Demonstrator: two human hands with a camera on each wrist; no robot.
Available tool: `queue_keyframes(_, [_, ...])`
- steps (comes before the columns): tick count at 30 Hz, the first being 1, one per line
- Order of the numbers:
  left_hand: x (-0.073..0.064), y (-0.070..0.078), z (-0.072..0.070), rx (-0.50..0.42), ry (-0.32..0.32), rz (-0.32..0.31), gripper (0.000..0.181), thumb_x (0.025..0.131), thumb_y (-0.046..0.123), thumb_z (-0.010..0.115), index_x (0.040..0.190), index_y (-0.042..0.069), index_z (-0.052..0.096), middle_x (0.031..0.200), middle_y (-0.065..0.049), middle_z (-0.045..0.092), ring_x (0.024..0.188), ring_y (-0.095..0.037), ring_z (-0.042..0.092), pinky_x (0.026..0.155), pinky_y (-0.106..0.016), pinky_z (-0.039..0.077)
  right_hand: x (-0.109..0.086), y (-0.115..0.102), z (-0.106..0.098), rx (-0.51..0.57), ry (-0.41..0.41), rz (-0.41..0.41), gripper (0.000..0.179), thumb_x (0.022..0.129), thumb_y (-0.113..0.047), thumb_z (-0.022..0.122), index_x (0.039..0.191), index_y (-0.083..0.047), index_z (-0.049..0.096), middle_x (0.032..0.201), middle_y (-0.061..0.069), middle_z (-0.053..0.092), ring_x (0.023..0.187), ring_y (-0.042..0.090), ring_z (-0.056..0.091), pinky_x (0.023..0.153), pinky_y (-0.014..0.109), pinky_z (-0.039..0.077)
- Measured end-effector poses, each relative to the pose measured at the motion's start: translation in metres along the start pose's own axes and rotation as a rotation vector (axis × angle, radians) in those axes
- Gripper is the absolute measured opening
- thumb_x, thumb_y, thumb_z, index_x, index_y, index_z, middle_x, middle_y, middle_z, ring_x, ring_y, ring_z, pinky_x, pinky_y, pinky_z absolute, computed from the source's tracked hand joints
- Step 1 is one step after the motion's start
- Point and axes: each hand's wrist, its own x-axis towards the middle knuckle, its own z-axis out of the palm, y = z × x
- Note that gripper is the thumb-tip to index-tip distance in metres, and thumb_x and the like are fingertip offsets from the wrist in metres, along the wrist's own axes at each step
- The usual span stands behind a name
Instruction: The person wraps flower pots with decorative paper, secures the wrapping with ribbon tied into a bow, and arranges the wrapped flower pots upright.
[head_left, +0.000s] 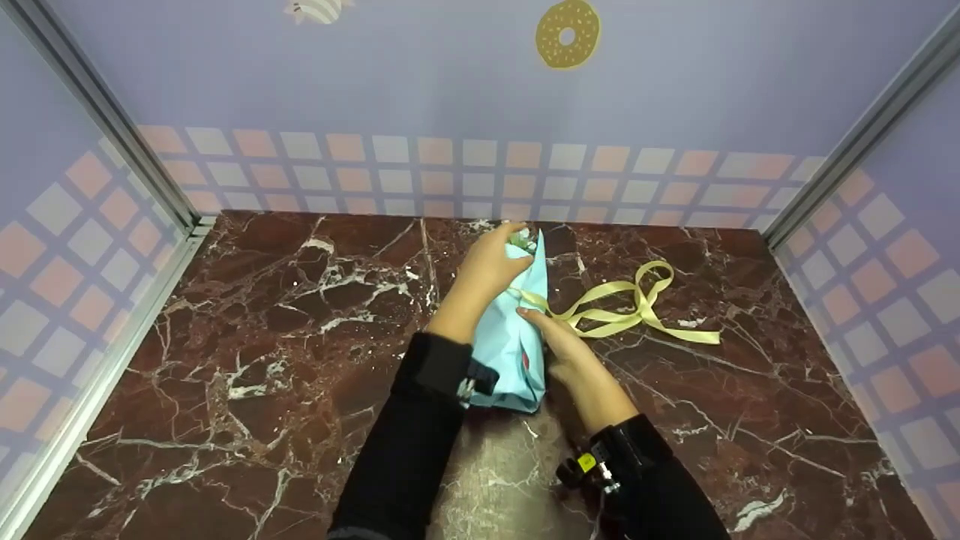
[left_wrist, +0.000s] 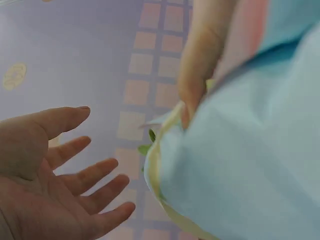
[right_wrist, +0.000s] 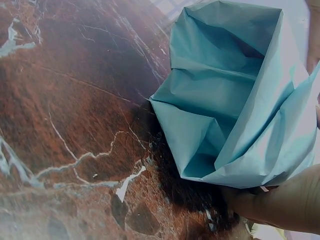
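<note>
A bouquet wrapped in light blue paper lies lengthwise at mid-table, its folded lower end towards me. White flowers and green leaves peek out of the far end. My right hand holds the wrap from the right, thumb on top near the ribbon; its other fingers are hidden. A pale yellow ribbon crosses the wrap and trails off to the right in loops. Beside the flower end is my left hand; in the left wrist view its fingers are spread and apart from the paper. The right wrist view shows the paper's open, hollow lower end.
The table is dark red-brown marble with white veins. A lilac back wall with pink and white checks stands behind it, and side walls close off the left and right. Small white specks lie on the marble.
</note>
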Motion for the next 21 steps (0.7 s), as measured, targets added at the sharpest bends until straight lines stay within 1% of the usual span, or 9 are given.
queue_keyframes(2, [-0.006, -0.010, 0.000, -0.038, 0.045, -0.059, 0.065, 0.090, 0.026, 0.071, 0.147, 0.012, 0.043, 0.147, -0.012, 0.045, 0.132, -0.030, 0.043, 0.109, -0.043, 0.034, 0.000, 0.000, 0.001, 0.011, -0.001, 0.001, 0.039, 0.089, -0.025, 0.068, 0.116, -0.001, 0.055, 0.094, 0.009, 0.065, 0.080, 0.020, 0.063, 0.074, 0.032, 0.053])
queue_keyframes(4, [-0.011, -0.020, 0.001, -0.074, 0.082, -0.116, 0.076, 0.086, 0.032, 0.075, 0.149, 0.012, 0.038, 0.148, -0.014, 0.041, 0.133, -0.033, 0.040, 0.109, -0.046, 0.034, 0.000, 0.000, 0.001, 0.017, 0.007, 0.000, 0.038, 0.089, -0.025, 0.068, 0.116, -0.001, 0.055, 0.094, 0.009, 0.064, 0.081, 0.021, 0.063, 0.074, 0.032, 0.053])
queue_keyframes(7, [-0.018, -0.033, 0.007, -0.131, 0.110, -0.193, 0.096, 0.078, 0.041, 0.081, 0.153, 0.013, 0.029, 0.151, -0.017, 0.034, 0.134, -0.037, 0.036, 0.107, -0.052, 0.034, 0.001, 0.000, 0.001, 0.013, 0.011, 0.001, 0.039, 0.089, -0.024, 0.068, 0.116, 0.000, 0.055, 0.096, 0.009, 0.064, 0.082, 0.021, 0.063, 0.076, 0.032, 0.053])
queue_keyframes(10, [-0.023, -0.041, 0.016, -0.173, 0.105, -0.235, 0.111, 0.072, 0.046, 0.084, 0.156, 0.013, 0.019, 0.154, -0.020, 0.027, 0.136, -0.041, 0.032, 0.107, -0.056, 0.032, 0.000, -0.001, 0.000, 0.007, 0.011, 0.003, 0.040, 0.089, -0.025, 0.068, 0.117, 0.001, 0.056, 0.098, 0.010, 0.065, 0.084, 0.021, 0.063, 0.077, 0.033, 0.053])
queue_keyframes(12, [-0.026, -0.044, 0.023, -0.203, 0.095, -0.263, 0.116, 0.071, 0.047, 0.085, 0.157, 0.015, 0.013, 0.155, -0.021, 0.023, 0.136, -0.042, 0.030, 0.107, -0.057, 0.031, 0.000, -0.001, 0.000, 0.004, 0.010, 0.002, 0.041, 0.089, -0.025, 0.068, 0.118, 0.001, 0.056, 0.098, 0.010, 0.065, 0.084, 0.022, 0.064, 0.077, 0.033, 0.053])
queue_keyframes(15, [-0.029, -0.047, 0.032, -0.258, 0.088, -0.299, 0.121, 0.070, 0.042, 0.087, 0.157, 0.015, 0.008, 0.155, -0.023, 0.019, 0.136, -0.043, 0.030, 0.108, -0.056, 0.030, 0.000, -0.001, 0.000, -0.018, 0.012, 0.004, 0.041, 0.090, -0.025, 0.067, 0.119, 0.002, 0.055, 0.099, 0.010, 0.064, 0.085, 0.021, 0.063, 0.077, 0.033, 0.053])
queue_keyframes(18, [-0.029, -0.050, 0.039, -0.340, 0.073, -0.344, 0.122, 0.070, 0.036, 0.087, 0.157, 0.013, 0.004, 0.154, -0.027, 0.017, 0.137, -0.044, 0.028, 0.110, -0.054, 0.028, 0.000, -0.001, 0.000, -0.034, 0.010, 0.001, 0.040, 0.091, -0.024, 0.065, 0.118, 0.002, 0.055, 0.098, 0.010, 0.064, 0.085, 0.020, 0.062, 0.077, 0.032, 0.052])
queue_keyframes(21, [-0.029, -0.053, 0.042, -0.417, 0.057, -0.385, 0.121, 0.072, 0.032, 0.085, 0.157, 0.011, 0.001, 0.155, -0.028, 0.015, 0.141, -0.043, 0.021, 0.113, -0.054, 0.023, -0.001, 0.000, -0.001, -0.043, -0.009, -0.010, 0.038, 0.093, -0.024, 0.064, 0.117, 0.003, 0.054, 0.097, 0.009, 0.064, 0.085, 0.019, 0.062, 0.077, 0.031, 0.052])
